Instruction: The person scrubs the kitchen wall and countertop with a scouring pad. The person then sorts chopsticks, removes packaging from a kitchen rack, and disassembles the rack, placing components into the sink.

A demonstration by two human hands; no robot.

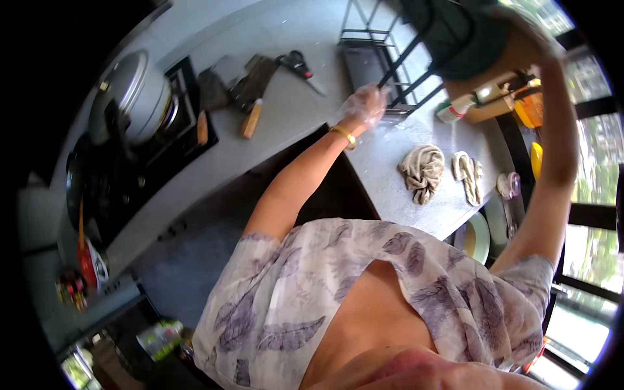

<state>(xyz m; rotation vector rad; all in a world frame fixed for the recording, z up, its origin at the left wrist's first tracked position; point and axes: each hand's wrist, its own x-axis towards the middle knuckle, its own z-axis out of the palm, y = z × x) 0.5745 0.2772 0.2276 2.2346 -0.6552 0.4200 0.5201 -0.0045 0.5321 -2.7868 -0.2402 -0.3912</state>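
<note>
A black wire rack (406, 84) with a dark tray in its base stands on the grey counter. My left hand (367, 107), in a clear plastic glove and with a gold bracelet at the wrist, is closed on the rack's near lower edge. Up at the top right my right hand (530, 36) is raised beside a dark green object (478, 42) and a brown surface; its fingers are blurred and partly cut off, so its grip is unclear. Two crumpled cloths, a larger one (424, 172) and a smaller one (468, 177), lie on the counter nearer my body.
Two wooden-handled cleavers (250, 91) and black scissors (298, 65) lie left of the rack. Further left, a large pot (133, 97) sits on the stove. A white bottle (455, 109) lies right of the rack, near orange packaging (530, 107). Windows line the right side.
</note>
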